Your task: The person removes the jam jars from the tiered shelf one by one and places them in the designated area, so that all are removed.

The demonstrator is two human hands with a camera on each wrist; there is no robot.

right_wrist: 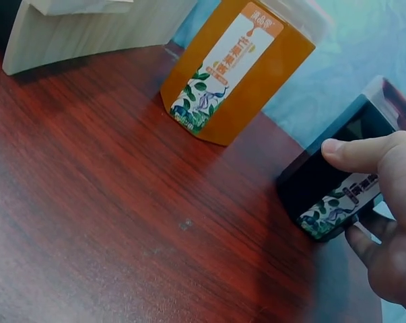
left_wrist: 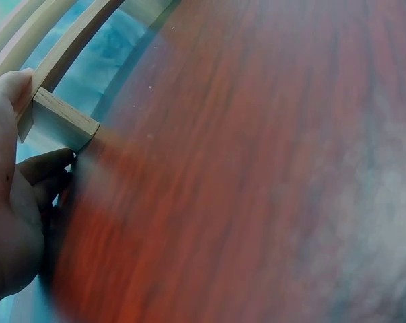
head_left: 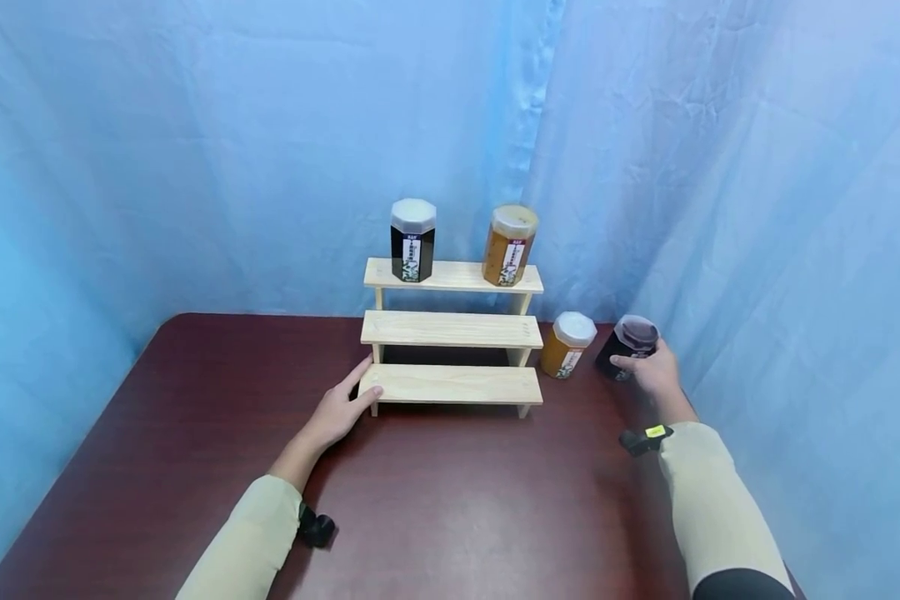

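My left hand [head_left: 337, 412] holds the left end of the lowest step of a pale wooden three-step display stand [head_left: 450, 384]. In the left wrist view the thumb lies on the step's edge, and the fingers [left_wrist: 48, 165] are beside its leg. At the right, my right hand [head_left: 657, 375] grips a dark octagonal jar [head_left: 617, 354] with a clear lid. The right wrist view shows the thumb across this jar's [right_wrist: 351, 182] side and fingers behind it. Left of it, an orange-amber jar [head_left: 558, 356] with a whitish lid stands on the table, apart from the hand.
On the stand's top step are a dark jar [head_left: 412, 250] at the left and an amber jar [head_left: 508, 254] at the right. Beneath everything is a dark red-brown table [head_left: 450, 500]. Light-blue curtains [head_left: 270, 150] hang behind and along both sides.
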